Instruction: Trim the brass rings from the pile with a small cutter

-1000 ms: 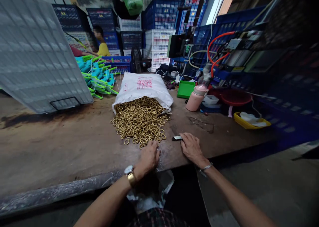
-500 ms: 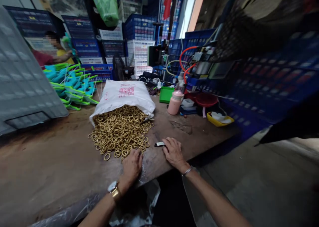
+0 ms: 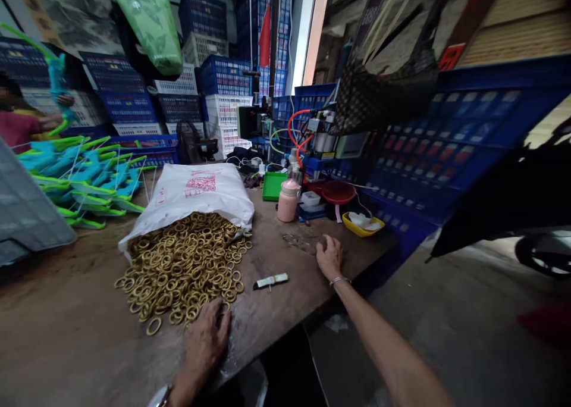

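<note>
My left hand (image 3: pixel 207 335) rests on the table at the near edge of a heap of brass-coloured rings (image 3: pixel 187 264). Its thumb stands apart from the fingers, and no ring shows in its grasp. The rings spill from the mouth of a white woven sack (image 3: pixel 196 190) with red print. Farther right, my right hand (image 3: pixel 330 258) has its fingers curled at the right end of thin-framed eyeglasses (image 3: pixel 298 242) lying on the table; the fingertips are partly hidden. Between the hands lies a small whitish tool with a dark end (image 3: pixel 270 281), touched by neither.
A pink bottle (image 3: pixel 288 202), a green tray (image 3: pixel 273 185) and a yellow dish (image 3: pixel 363 224) stand at the back right of the table (image 3: pixel 272 318). Blue-green plastic pieces (image 3: pixel 84 175) are piled left, where another person (image 3: pixel 22 121) holds one. Blue crates (image 3: pixel 410 151) stand right.
My right hand has let go of the whitish tool and moved right and away from me to the eyeglasses. My left hand stays by the rings. The view has turned right.
</note>
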Available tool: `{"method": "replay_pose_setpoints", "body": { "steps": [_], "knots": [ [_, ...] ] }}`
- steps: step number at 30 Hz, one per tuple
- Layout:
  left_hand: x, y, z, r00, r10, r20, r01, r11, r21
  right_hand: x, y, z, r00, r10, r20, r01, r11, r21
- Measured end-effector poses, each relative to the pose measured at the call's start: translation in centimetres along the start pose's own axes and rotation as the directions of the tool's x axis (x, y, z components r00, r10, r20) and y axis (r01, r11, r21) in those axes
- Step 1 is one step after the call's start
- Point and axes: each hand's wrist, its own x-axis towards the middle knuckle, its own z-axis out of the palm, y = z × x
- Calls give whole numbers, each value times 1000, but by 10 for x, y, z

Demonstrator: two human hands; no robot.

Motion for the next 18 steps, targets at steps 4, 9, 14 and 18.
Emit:
{"method": "replay_pose_setpoints", "body": {
  "steps": [4, 9, 14, 18],
  "knots": [
    [0, -3, 0, 999, 20, 25, -19, 999, -28, -1, -1, -1, 992, 94, 83, -93, 996, -19],
    [-3, -8, 2, 999, 43, 4, -43, 999, -26, 13, -6, -7, 954, 186, 236, -163, 980, -115],
    [-3, -9, 2, 998, 66, -12, -67, 997, -34, 31, -7, -12, 918, 194, 345, -150, 977, -152],
    [-2, -7, 2, 997, 73, -33, -74, 997, -27, 37, -11, -15, 901, 215, 377, -153, 970, -188]
  ]
}}
